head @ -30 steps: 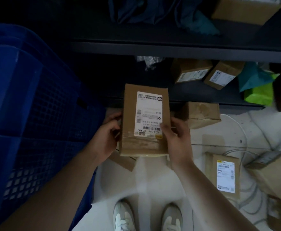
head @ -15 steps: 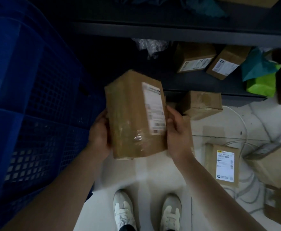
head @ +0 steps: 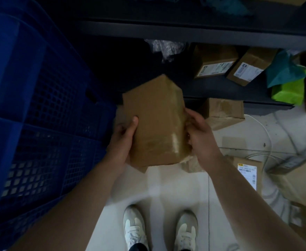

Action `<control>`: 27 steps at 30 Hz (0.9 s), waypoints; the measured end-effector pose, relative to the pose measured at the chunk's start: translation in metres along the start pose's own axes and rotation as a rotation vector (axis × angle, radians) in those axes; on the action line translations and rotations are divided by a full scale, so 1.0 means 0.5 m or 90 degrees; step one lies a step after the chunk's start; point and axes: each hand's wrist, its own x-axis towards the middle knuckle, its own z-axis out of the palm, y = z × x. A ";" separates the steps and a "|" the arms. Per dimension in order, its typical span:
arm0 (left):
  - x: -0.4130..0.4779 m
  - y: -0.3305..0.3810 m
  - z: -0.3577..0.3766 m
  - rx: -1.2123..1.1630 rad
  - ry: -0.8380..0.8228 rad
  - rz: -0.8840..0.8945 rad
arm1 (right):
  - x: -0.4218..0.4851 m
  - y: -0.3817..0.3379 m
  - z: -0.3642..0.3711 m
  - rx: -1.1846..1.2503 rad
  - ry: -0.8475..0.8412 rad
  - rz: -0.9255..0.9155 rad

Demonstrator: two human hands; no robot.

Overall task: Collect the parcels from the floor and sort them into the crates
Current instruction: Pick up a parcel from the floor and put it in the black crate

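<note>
Rotated parcel (head: pixel 155 122), label now hidden | left hand (head: pixel 123 138) and right hand (head: pixel 199 134) grip its sides, above floor (head: pixel 166 187) | step: sorting | next: probably swing left into blue crate (head: pixel 39 105)

Box (head: pixel 154 122) held mid-frame, left hand (head: pixel 123 140) on its left side, right hand (head: pixel 201 136) on its right. Crates (head: pixel 39 105) left of box. Shelf (head: pixel 212 87) behind box, two parcels (head: pixel 213 60) on it. Floor parcels (head: pixel 223 113) right of box.
</note>
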 end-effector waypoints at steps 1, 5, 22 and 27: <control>0.005 -0.003 0.002 -0.043 -0.006 -0.006 | 0.001 0.004 0.001 -0.011 0.010 -0.005; 0.020 -0.010 0.008 -0.102 0.043 0.079 | 0.004 0.031 -0.005 0.143 -0.118 0.025; 0.050 -0.051 0.096 0.182 -0.059 -0.008 | 0.018 0.141 -0.039 0.285 -0.141 0.123; 0.072 -0.108 0.108 0.147 -0.078 0.026 | 0.049 0.217 -0.066 0.131 -0.013 0.144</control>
